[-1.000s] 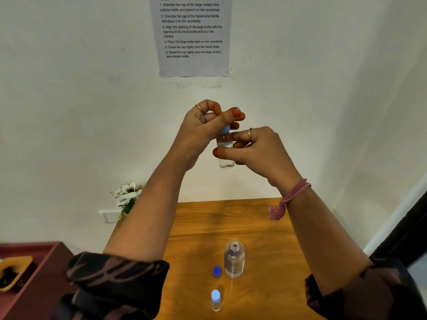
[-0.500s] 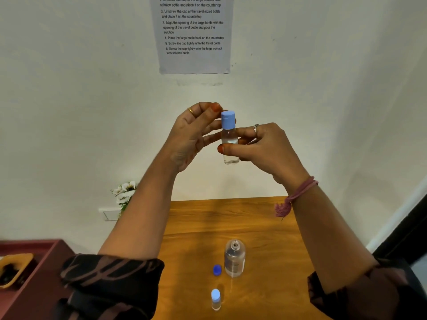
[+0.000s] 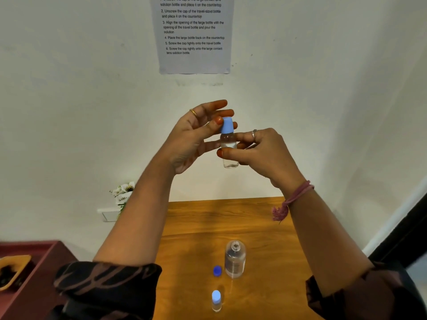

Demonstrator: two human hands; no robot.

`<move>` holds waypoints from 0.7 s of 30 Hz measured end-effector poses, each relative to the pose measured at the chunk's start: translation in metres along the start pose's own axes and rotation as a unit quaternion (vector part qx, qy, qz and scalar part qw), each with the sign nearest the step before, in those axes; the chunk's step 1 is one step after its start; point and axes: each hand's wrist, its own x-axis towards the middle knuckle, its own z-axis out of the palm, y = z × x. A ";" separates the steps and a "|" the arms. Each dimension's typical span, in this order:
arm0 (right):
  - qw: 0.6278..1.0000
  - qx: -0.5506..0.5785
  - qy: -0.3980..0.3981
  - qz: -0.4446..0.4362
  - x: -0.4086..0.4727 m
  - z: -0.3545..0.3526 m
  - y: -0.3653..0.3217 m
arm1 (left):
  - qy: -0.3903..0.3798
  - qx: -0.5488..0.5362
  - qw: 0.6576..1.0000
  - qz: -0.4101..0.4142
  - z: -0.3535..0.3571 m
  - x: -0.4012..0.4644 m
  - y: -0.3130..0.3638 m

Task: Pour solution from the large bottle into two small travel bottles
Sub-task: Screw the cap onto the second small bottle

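A printed instruction sheet [image 3: 195, 34] is fixed to the white wall [image 3: 80, 112], listing six numbered steps in black text; its top edge is cut off by the frame. A wooden worktop [image 3: 265, 239] with visible grain abuts the wall. Left of the worktop, white artificial flowers [image 3: 123, 191] stand above a white wall fitting [image 3: 108, 214]. At lower left, a dark red tray [image 3: 46, 262] holds a yellow container [image 3: 12, 269]; its dark contents are unclear.
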 end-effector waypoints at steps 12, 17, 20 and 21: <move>0.999 -0.023 0.020 -0.008 0.002 0.001 -0.002 | 0.142 0.124 0.982 0.025 0.013 0.004 0.001; 0.999 -0.032 0.021 -0.010 0.001 0.003 0.001 | 0.137 0.117 0.983 0.032 0.014 0.002 -0.002; 0.999 -0.041 0.022 -0.010 0.000 0.005 0.004 | 0.132 0.107 0.985 0.028 0.014 0.001 -0.005; 0.999 -0.043 0.021 -0.010 -0.001 0.005 0.005 | 0.131 0.107 0.985 0.027 0.014 0.000 -0.006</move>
